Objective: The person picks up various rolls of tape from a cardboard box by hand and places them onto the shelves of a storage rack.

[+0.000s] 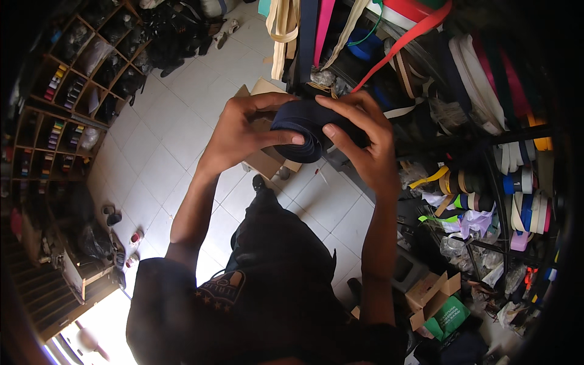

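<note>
A wound roll of dark navy webbing tape (pixel 296 125) is held up in front of me, its spiral end facing me. My left hand (pixel 243 131) grips its left side, thumb across the wound face and fingers over the top. On the other side, my right hand (pixel 363 135) has its fingers and thumb curled against the roll's right edge. Just beyond the roll hang a navy strap (pixel 308 42), beige strips (pixel 283 33) and a pink strip (pixel 324 29). Whether the navy strap joins the roll is hidden behind the fingers.
An opened cardboard box (pixel 263 163) stands on the tiled floor (pixel 155 152) below my hands. On the right, a rack holds rolled tapes (pixel 528 210), with a red strap (pixel 404 45) slanting across. Compartment shelves (pixel 85 112) line the left; another cardboard box (pixel 429 298) sits lower right.
</note>
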`<control>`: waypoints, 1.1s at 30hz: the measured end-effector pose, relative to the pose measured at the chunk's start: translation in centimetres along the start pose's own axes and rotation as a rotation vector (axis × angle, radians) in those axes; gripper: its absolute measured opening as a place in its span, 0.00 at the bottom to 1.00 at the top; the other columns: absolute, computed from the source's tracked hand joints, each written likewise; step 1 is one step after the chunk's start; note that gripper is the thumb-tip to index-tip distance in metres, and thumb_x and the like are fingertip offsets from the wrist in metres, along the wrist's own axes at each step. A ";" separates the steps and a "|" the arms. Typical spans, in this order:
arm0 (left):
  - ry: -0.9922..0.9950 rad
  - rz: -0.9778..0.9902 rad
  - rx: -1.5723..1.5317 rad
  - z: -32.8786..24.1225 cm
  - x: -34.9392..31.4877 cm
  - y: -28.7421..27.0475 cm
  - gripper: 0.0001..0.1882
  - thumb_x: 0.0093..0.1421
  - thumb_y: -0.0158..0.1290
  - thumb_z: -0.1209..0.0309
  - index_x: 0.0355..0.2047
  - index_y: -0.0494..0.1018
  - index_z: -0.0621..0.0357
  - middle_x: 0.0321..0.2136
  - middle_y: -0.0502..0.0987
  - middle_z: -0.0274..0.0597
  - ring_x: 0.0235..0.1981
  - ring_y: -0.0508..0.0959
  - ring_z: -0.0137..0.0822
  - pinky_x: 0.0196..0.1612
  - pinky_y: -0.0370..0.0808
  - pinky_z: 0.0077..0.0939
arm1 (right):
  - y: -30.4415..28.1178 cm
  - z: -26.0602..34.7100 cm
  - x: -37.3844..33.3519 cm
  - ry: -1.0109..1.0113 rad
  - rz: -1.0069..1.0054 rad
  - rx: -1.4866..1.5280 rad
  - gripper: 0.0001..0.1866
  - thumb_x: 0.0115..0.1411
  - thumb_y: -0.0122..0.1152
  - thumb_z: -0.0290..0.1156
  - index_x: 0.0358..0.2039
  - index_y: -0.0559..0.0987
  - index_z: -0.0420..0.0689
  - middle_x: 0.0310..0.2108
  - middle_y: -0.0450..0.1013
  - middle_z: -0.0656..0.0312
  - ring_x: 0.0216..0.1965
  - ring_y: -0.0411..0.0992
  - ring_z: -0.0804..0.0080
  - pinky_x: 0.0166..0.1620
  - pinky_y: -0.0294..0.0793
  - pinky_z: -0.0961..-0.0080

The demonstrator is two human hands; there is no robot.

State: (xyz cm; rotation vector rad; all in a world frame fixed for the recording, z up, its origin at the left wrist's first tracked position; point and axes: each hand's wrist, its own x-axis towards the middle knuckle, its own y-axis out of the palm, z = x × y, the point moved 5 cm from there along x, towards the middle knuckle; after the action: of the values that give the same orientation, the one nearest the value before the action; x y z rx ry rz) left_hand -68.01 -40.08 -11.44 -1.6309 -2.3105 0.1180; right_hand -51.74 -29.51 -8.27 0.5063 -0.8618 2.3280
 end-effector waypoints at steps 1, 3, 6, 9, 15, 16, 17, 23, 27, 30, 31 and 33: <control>0.020 0.008 -0.066 -0.2 0.0 0.3 0.28 0.43 0.70 0.78 0.46 0.75 0.72 0.40 0.81 0.47 0.43 0.80 0.36 0.54 0.73 0.31 | -0.6 0.6 -0.3 0.014 0.007 -0.025 0.19 0.52 0.69 0.27 0.47 0.81 0.41 0.36 0.72 0.58 0.38 0.72 0.68 0.42 0.71 0.72; 0.014 -0.003 -0.130 -0.7 -0.3 0.6 0.27 0.44 0.69 0.78 0.46 0.75 0.72 0.39 0.81 0.47 0.42 0.80 0.35 0.52 0.73 0.30 | -2.3 2.2 -0.9 0.034 -0.025 -0.101 0.20 0.50 0.70 0.25 0.46 0.82 0.43 0.31 0.69 0.60 0.34 0.71 0.71 0.39 0.70 0.74; -0.018 -0.014 -0.240 -1.3 -0.7 0.3 0.25 0.45 0.67 0.76 0.45 0.75 0.72 0.37 0.81 0.47 0.39 0.80 0.33 0.48 0.74 0.27 | -6.3 2.9 -2.7 0.007 -0.161 -0.202 0.19 0.49 0.70 0.23 0.45 0.83 0.44 0.30 0.69 0.61 0.33 0.70 0.73 0.38 0.68 0.76; 0.044 -0.050 -0.425 -1.5 -1.2 0.9 0.21 0.49 0.66 0.77 0.43 0.76 0.71 0.36 0.81 0.48 0.36 0.81 0.33 0.46 0.76 0.27 | -9.1 4.5 -5.1 0.061 -0.234 -0.334 0.19 0.49 0.68 0.21 0.44 0.83 0.44 0.30 0.69 0.62 0.33 0.69 0.75 0.39 0.67 0.78; 0.006 -0.074 -0.624 -2.8 -1.2 4.1 0.20 0.53 0.63 0.73 0.45 0.75 0.72 0.37 0.81 0.47 0.38 0.81 0.33 0.47 0.75 0.26 | -9.9 6.1 -9.2 0.154 -0.369 -0.323 0.20 0.50 0.68 0.23 0.47 0.82 0.45 0.31 0.68 0.63 0.33 0.68 0.75 0.39 0.67 0.79; -0.015 -0.111 -0.739 -2.4 -1.1 4.9 0.20 0.55 0.63 0.72 0.45 0.75 0.72 0.37 0.81 0.47 0.39 0.80 0.33 0.47 0.75 0.26 | -9.1 6.3 -9.9 0.151 -0.378 -0.330 0.20 0.50 0.68 0.23 0.47 0.82 0.45 0.31 0.68 0.63 0.33 0.68 0.75 0.39 0.67 0.79; -0.007 -0.118 -0.796 -2.7 -1.0 5.9 0.19 0.58 0.59 0.71 0.46 0.74 0.72 0.38 0.81 0.47 0.41 0.80 0.33 0.48 0.76 0.27 | -8.3 6.6 -10.6 0.143 -0.421 -0.333 0.21 0.51 0.68 0.24 0.48 0.82 0.45 0.33 0.68 0.62 0.33 0.68 0.75 0.39 0.67 0.79; -0.038 0.057 -1.112 -6.2 -1.7 12.0 0.24 0.64 0.52 0.67 0.54 0.66 0.74 0.47 0.76 0.52 0.48 0.78 0.39 0.57 0.73 0.42 | -4.6 6.6 -14.9 0.209 -0.548 -0.201 0.21 0.56 0.65 0.29 0.52 0.79 0.43 0.39 0.66 0.57 0.28 0.69 0.77 0.36 0.67 0.79; -0.047 0.188 -1.195 -7.6 -3.0 14.2 0.25 0.64 0.52 0.71 0.57 0.62 0.73 0.49 0.75 0.51 0.48 0.78 0.37 0.54 0.76 0.36 | -4.8 7.2 -17.2 0.156 -0.600 -0.176 0.22 0.58 0.64 0.33 0.53 0.78 0.42 0.40 0.66 0.58 0.28 0.69 0.77 0.35 0.67 0.79; -0.002 0.269 -1.242 -8.1 -4.2 15.6 0.26 0.62 0.55 0.73 0.58 0.63 0.72 0.48 0.75 0.49 0.50 0.76 0.36 0.56 0.73 0.34 | -4.9 7.8 -18.6 0.172 -0.684 -0.156 0.22 0.59 0.63 0.36 0.53 0.78 0.41 0.41 0.67 0.59 0.29 0.69 0.77 0.35 0.67 0.79; 0.049 0.303 -1.262 -8.5 -4.4 16.2 0.28 0.60 0.57 0.74 0.58 0.63 0.72 0.48 0.75 0.48 0.50 0.75 0.36 0.56 0.71 0.33 | -5.1 7.9 -19.0 0.147 -0.679 -0.195 0.22 0.60 0.63 0.35 0.53 0.78 0.40 0.42 0.68 0.59 0.31 0.69 0.77 0.37 0.67 0.80; 0.062 0.343 -1.267 -8.0 -4.9 17.4 0.29 0.58 0.59 0.75 0.58 0.63 0.72 0.48 0.75 0.48 0.50 0.75 0.35 0.56 0.70 0.31 | -5.2 8.1 -20.0 0.143 -0.716 -0.156 0.21 0.60 0.62 0.36 0.52 0.78 0.39 0.45 0.69 0.58 0.34 0.70 0.76 0.40 0.68 0.79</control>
State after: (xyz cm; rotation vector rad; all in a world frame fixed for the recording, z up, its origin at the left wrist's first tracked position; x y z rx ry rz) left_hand -48.37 -39.44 -9.12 -2.4217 -2.0472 -1.5643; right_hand -32.32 -39.92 -10.66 0.4756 -0.6467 1.6084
